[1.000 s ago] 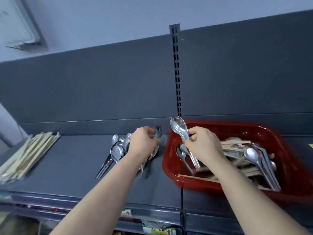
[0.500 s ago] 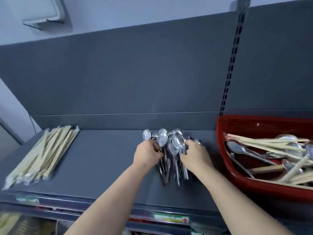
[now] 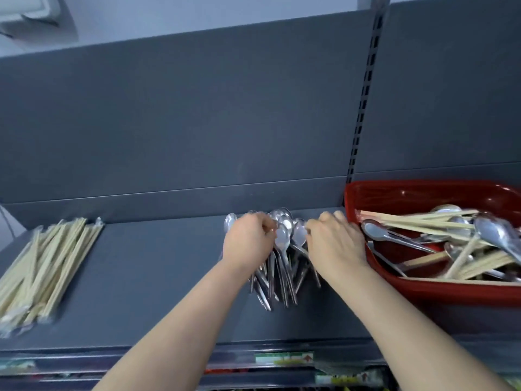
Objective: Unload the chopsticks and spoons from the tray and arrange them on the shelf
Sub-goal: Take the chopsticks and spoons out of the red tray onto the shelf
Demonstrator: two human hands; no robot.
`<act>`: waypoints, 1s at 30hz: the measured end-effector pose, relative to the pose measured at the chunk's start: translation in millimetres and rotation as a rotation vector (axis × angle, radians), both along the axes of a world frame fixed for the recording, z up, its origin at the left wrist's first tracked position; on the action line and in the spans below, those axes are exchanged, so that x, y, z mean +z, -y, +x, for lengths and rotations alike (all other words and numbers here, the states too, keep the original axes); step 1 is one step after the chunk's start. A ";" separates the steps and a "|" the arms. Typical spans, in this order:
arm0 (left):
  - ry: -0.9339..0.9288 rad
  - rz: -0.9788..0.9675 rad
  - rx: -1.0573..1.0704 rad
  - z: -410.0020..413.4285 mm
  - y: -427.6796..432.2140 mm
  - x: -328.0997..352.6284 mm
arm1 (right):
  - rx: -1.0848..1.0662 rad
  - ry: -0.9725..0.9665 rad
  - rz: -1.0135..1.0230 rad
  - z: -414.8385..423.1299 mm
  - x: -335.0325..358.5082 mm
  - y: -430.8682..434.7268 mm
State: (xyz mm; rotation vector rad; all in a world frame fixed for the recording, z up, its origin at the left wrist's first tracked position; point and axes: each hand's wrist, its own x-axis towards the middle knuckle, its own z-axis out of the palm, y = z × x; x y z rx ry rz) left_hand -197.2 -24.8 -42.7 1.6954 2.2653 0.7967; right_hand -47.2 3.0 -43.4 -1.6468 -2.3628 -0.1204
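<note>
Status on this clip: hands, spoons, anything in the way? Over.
Left hand, right hand: fingers curled on spoon pile from either side. Pile on shelf. Red tray not yet emptied. Nothing in the way.

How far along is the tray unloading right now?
Done: a chopstick bundle lies at the left end of the shelf, and a spoon pile sits mid-shelf. In hand: the left hand grips that pile and the right hand touches its other side. Left: the red tray holds loose spoons and loose chopsticks.

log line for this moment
step: arranging spoon pile on shelf | left hand: grips pile | right hand: grips pile | tray: spoons, chopsticks remain
</note>
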 end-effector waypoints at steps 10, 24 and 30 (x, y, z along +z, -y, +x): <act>-0.021 0.061 -0.304 128.4 -47.0 22.8 | -0.219 -0.009 -0.025 131.9 12.0 -14.8; -0.175 -0.180 -0.470 258.8 -93.9 3.2 | -0.556 0.021 -0.296 296.7 10.8 -59.9; -0.145 -0.210 -0.437 270.2 -103.8 -0.9 | -0.475 0.114 -0.462 299.7 3.1 -79.6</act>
